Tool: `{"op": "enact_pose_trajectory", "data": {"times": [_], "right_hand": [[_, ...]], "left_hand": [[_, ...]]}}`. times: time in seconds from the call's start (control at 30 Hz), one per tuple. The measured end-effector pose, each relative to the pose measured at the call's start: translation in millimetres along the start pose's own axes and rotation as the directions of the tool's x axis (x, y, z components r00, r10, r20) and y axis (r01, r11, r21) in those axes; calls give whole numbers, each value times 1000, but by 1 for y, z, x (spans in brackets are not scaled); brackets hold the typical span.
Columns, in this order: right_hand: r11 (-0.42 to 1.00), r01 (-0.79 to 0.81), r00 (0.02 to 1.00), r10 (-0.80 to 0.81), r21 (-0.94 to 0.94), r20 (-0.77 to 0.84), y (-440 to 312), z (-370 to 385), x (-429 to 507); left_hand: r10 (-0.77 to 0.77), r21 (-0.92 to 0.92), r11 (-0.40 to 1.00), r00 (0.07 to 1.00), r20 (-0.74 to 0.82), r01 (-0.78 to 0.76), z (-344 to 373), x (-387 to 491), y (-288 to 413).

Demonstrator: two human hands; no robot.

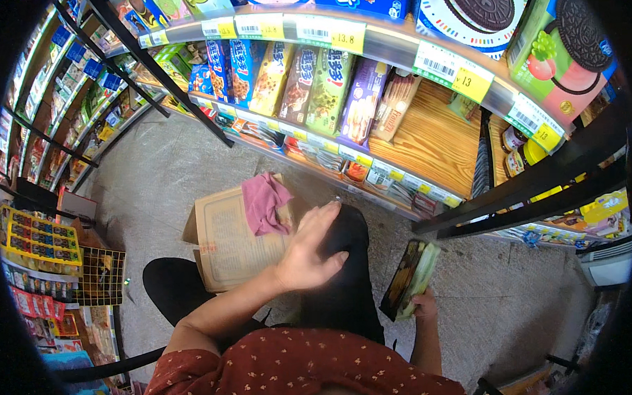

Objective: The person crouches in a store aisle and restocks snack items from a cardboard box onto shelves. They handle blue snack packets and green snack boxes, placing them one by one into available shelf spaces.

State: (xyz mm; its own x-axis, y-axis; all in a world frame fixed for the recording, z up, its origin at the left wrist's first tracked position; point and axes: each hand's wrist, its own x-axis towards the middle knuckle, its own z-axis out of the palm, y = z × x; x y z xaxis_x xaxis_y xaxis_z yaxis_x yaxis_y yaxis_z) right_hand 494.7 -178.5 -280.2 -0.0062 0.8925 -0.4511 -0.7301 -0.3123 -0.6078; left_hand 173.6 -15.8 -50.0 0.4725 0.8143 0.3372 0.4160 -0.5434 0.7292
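My left hand (308, 252) is in front of my knees, above the thigh of my dark trousers. Its thumb stands apart from the fingers, and nothing is in it. Low at my right side, my right hand (425, 304) grips a long snack package (411, 277), one face pale green and the other dark. A cardboard box (229, 247) bearing print stands on the floor between my knees and the shelf. Draped over its top edge is a pink cloth (265, 203). Upright cookie packs (329, 90) and a tan bread-stick pack (395, 107) stand in a row on the shelf ahead.
Bare wood-grain shelf board (433, 133) shows right of the row. Above it, a shelf edge with price tags (450, 70) juts out. Black metal posts (504, 201) slant across at right. Jars (523, 158) stand beyond them. A wire basket (100, 275) hangs at left.
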Motion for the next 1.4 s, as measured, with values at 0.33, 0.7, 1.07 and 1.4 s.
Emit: {"op": "enact_pose_trajectory", "data": {"times": [0.33, 0.7, 1.07, 1.4], "right_hand": [[932, 135, 964, -45, -336, 263, -112, 243, -4], [931, 65, 757, 189, -360, 625, -53, 419, 54], [861, 101, 784, 240, -499, 573, 7, 511, 105], [735, 190, 806, 262, -651, 531, 23, 501, 129]], "left_hand": [[-249, -663, 723, 969, 12, 194, -10, -8, 23], [-483, -971, 206, 876, 6, 120, -128, -28, -10], [-744, -997, 47, 668, 8, 63, -183, -50, -103], [-764, -987, 130, 644, -40, 93, -188, -45, -109]]}}
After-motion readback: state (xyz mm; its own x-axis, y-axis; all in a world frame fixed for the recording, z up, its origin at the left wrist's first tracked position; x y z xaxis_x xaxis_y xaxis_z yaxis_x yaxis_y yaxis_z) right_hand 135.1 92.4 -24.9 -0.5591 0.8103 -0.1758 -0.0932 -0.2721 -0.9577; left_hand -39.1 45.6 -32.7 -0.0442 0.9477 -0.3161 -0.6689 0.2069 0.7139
